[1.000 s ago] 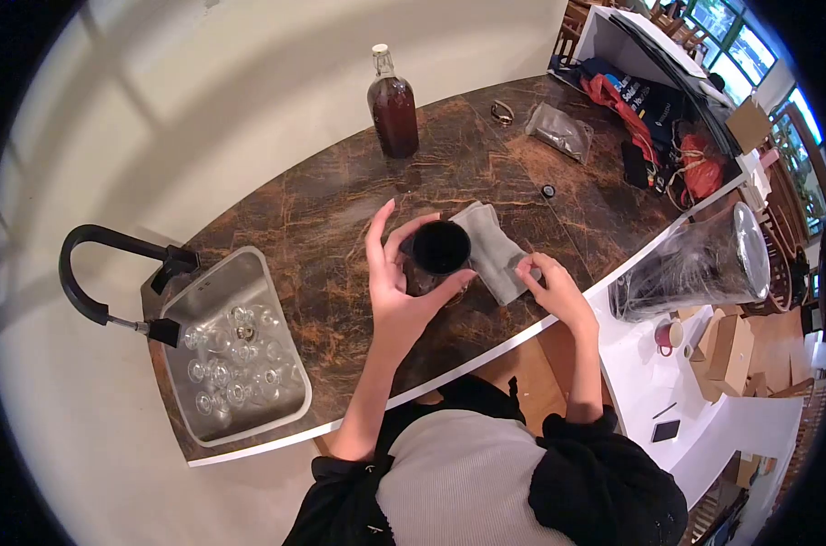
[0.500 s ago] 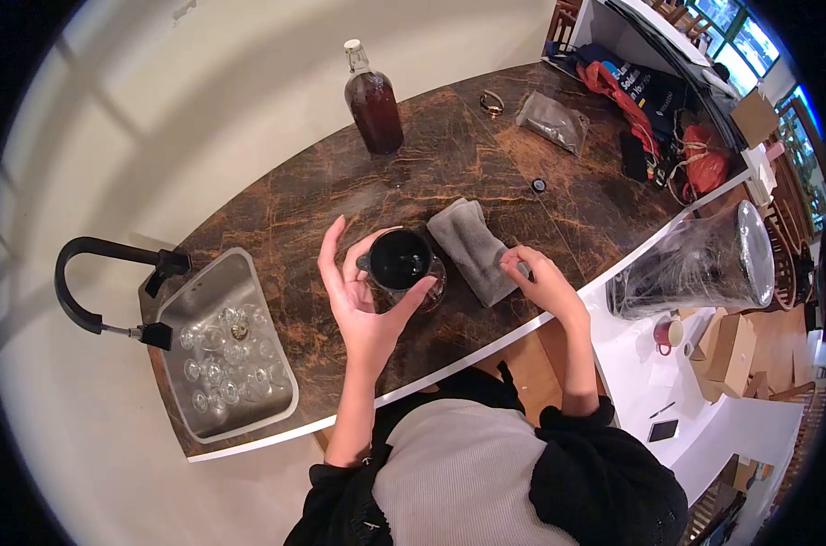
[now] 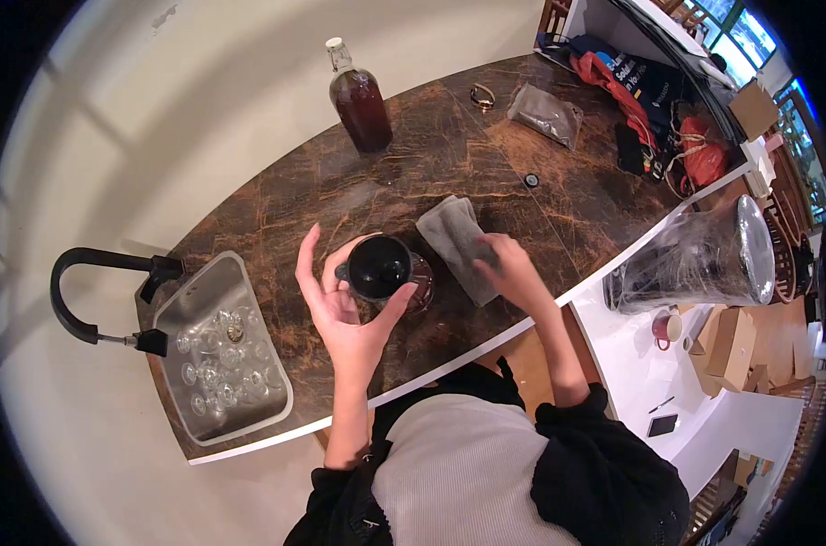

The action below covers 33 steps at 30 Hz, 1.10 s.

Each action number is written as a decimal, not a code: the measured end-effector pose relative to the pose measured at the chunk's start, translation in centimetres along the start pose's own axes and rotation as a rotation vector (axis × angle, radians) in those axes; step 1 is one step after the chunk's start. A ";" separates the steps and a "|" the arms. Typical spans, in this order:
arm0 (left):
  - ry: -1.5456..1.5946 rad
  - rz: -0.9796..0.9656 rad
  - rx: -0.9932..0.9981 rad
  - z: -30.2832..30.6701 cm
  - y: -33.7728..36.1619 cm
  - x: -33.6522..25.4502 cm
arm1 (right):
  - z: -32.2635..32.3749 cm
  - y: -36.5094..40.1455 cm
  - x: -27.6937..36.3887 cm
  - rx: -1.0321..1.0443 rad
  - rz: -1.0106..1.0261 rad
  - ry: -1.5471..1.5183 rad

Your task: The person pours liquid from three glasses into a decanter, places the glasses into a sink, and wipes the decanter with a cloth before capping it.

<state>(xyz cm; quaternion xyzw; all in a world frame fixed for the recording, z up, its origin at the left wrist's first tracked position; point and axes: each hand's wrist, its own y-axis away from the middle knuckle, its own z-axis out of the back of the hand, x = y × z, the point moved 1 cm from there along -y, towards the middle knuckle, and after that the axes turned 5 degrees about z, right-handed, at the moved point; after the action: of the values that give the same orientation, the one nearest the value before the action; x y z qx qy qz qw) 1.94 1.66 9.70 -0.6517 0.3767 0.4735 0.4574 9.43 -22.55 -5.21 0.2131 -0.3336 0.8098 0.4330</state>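
My left hand (image 3: pixel 347 326) grips a round black-topped vessel (image 3: pixel 380 267) by its sides, thumb at the right and fingers at the left. Part of a glass body with dark contents shows below the black top. Over the right side of a folded grey cloth (image 3: pixel 456 244) is my right hand (image 3: pixel 511 269), its fingers bent and slightly blurred; whether they touch the cloth or hold something is unclear. A swing-top bottle of dark red liquid (image 3: pixel 362 109) stands upright towards the wall.
At the left, a steel sink (image 3: pixel 276 364) holds several small glasses beside a black faucet (image 3: pixel 103 255). A small black cap (image 3: pixel 531 180), a bracelet-like item (image 3: pixel 482 97) and a plastic packet (image 3: pixel 546 116) lie farther right. A film-wrapped black container (image 3: pixel 677 264) stands beyond.
My left hand and the vessel have shifted slightly left, and more of the black top faces the camera. My right hand has moved left over the cloth.
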 end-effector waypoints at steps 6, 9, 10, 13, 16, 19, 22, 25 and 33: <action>0.012 0.019 -0.005 0.2 0.1 0.1 | -5.6 0.4 1.7 -0.011 0.027 0.423; 0.060 0.027 -0.017 0.3 -0.1 0.2 | -6.9 0.7 0.8 -0.002 0.003 0.470; 0.061 0.021 -0.007 0.3 -0.1 0.3 | -7.0 0.7 0.8 -0.014 -0.001 0.482; 0.072 0.026 -0.020 0.4 0.0 0.1 | -6.9 0.7 0.7 -0.008 -0.014 0.463; 0.128 0.065 -0.064 0.4 0.0 0.0 | -7.0 0.8 0.6 -0.012 -0.007 0.458; 0.194 0.098 -0.100 0.8 0.0 0.5 | -6.8 0.8 0.6 0.002 -0.010 0.447; 0.241 0.105 -0.115 0.8 -0.1 0.4 | -6.9 0.8 0.5 0.000 -0.011 0.435; 0.213 0.077 -0.100 0.4 0.0 -0.4 | -6.9 0.7 0.6 -0.006 -0.011 0.432; 0.193 0.068 -0.072 0.6 0.0 -0.1 | -6.9 0.7 0.6 -0.015 -0.004 0.434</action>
<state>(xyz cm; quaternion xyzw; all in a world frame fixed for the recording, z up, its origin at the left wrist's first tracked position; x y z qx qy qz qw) 1.72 2.24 9.68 -0.6971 0.4234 0.4372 0.3789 8.11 -17.50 -9.87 0.0311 -0.2383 0.8334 0.4977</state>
